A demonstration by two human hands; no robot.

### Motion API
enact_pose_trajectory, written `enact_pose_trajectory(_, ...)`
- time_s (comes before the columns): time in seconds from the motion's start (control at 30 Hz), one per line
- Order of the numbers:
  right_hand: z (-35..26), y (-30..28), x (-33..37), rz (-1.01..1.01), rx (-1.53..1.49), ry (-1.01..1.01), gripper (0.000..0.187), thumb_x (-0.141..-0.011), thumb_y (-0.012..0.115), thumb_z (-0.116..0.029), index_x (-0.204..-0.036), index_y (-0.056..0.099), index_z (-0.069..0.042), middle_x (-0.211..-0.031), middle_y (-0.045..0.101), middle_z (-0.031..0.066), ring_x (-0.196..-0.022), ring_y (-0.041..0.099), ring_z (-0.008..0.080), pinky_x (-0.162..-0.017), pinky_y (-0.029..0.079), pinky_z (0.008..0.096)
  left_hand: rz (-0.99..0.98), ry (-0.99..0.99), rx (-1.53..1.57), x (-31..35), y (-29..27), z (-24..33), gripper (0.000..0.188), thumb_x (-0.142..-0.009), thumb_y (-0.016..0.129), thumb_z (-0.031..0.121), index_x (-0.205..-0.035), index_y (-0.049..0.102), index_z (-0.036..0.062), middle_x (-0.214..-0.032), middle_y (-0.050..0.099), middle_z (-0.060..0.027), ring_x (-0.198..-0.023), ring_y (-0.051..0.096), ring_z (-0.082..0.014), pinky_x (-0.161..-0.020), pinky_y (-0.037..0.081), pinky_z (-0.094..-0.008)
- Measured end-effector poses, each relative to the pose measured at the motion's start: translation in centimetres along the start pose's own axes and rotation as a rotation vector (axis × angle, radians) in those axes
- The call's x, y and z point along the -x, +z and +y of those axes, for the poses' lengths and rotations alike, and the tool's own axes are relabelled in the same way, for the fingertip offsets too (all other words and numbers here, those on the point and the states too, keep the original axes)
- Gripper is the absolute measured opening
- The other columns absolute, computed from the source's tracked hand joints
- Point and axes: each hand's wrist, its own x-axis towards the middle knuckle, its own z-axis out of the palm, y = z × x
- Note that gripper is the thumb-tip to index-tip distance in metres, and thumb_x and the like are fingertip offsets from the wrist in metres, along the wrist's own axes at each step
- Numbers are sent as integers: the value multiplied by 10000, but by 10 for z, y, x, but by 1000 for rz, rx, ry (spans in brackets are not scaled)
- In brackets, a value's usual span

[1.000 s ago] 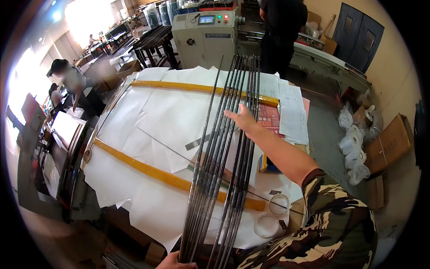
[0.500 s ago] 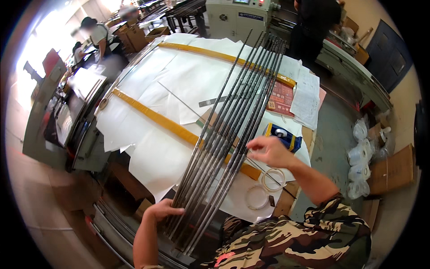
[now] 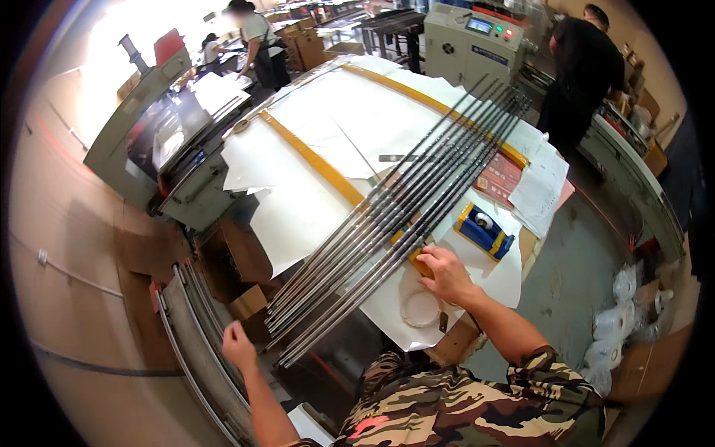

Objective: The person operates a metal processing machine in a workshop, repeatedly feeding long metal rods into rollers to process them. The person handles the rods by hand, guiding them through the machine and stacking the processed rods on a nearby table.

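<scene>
A bundle of long, thin dark rods [image 3: 395,216] slants across the worktable, paler toward its near ends. These ends stick out past the table's near edge. Just left of them, my left hand [image 3: 239,349] hovers apart from the rods, fingers curled together, with nothing visible in it. Beside the bundle's right side is my right hand [image 3: 447,276], fingers bent and pressed together over a yellow strip [image 3: 313,162] lying under the rods. What its fingertips hold, if anything, is hidden. A pale ring-shaped roll [image 3: 421,308] lies just below that hand.
A blue-and-yellow tape dispenser [image 3: 484,229] stands right of the rods, near a red printed sheet [image 3: 500,177] and white papers [image 3: 538,186]. White sheets [image 3: 287,227] cover the table. A control cabinet [image 3: 469,48] and a person in black [image 3: 585,71] are beyond.
My left hand has let go of the rods' near ends and moved left. My right hand has come down beside the bundle. The view has shifted, and the rods lie at a flatter slant.
</scene>
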Motion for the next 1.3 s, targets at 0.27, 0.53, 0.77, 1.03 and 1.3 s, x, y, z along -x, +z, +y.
enact_pose_trajectory(0.27,-26,-26,-70,53,27,-31,297,-770,818,-187,-1008,720,-38,-978,704,120,-929,662,320,-862,506,421,-11,-761,1293,137,130,-116,464,-1023,527,406,-1245,630,13,-1282,647,-172,-1204,595,-346,-1098,452,-505)
enact_pose_trajectory(0.53,-26,44,-258,-228,69,117,590,-849,770,-364,-1290,623,-1,-1172,678,211,-1074,665,334,-932,534,408,-321,-284,2258,38,237,19,622,-1049,379,569,-1428,547,105,-1587,398,-164,-1502,300,-313,-1248,200,-518)
enact_pose_trajectory(0.77,-11,115,-294,-483,334,245,825,-864,754,-413,-1520,398,-63,-1318,568,253,-1223,575,404,-1051,466,438,-482,-102,2320,14,209,69,714,-1010,319,693,-1218,730,148,-1440,586,-136,-1369,494,-317,-1229,202,-527)
enact_pose_trajectory(1.03,-21,118,-284,-491,260,73,821,-831,767,-304,-1532,388,-107,-1231,604,241,-1164,604,406,-1021,488,443,-553,-64,2310,10,190,90,667,-1028,327,650,-1190,722,138,-1341,660,-123,-1287,568,-328,-1194,256,-538)
enact_pose_trajectory(1.3,-38,101,-278,-626,277,-1,793,-831,772,-296,-1521,399,-180,-1160,617,259,-1114,624,402,-972,500,451,-561,-45,2306,18,190,90,622,-1045,358,606,-1174,720,117,-1301,674,-115,-1268,560,-310,-1178,294,-522)
